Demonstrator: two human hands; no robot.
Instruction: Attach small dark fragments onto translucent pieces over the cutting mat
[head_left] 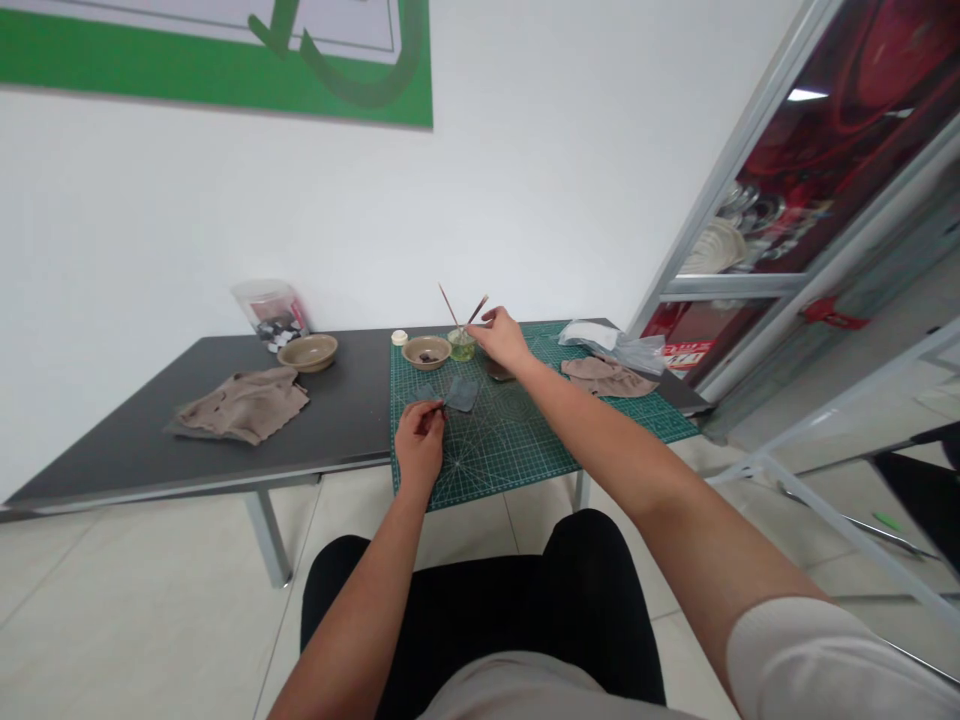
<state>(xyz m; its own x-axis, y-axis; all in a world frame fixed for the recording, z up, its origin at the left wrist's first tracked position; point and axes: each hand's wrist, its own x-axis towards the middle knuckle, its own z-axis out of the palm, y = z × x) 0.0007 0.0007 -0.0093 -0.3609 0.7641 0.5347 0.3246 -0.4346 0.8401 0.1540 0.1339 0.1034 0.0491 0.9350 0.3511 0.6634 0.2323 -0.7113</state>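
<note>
My left hand (420, 445) is closed in a pinch over the near-left part of the cutting mat (517, 455). A small dark piece, too small to name, shows at its fingertips. Just beyond them lie thin grey-blue sheets (463, 394). My right hand (499, 338) reaches to a small glass jar (462, 350) of yellow-green liquid, its fingertips pinched at the rim on a thin brush (478, 308). A second thin brush (448, 302) leans in the jar. Left of the jar stands a brown bowl (426, 352) with small dark pieces inside.
A white cap (399, 338) sits behind the bowl. Brown cloth (609, 377) and a clear plastic bag (619, 345) lie at the right. Leftward on the dark table (345, 410) are another brown cloth (244, 402), a second bowl (307, 352) and a clear tub (271, 315).
</note>
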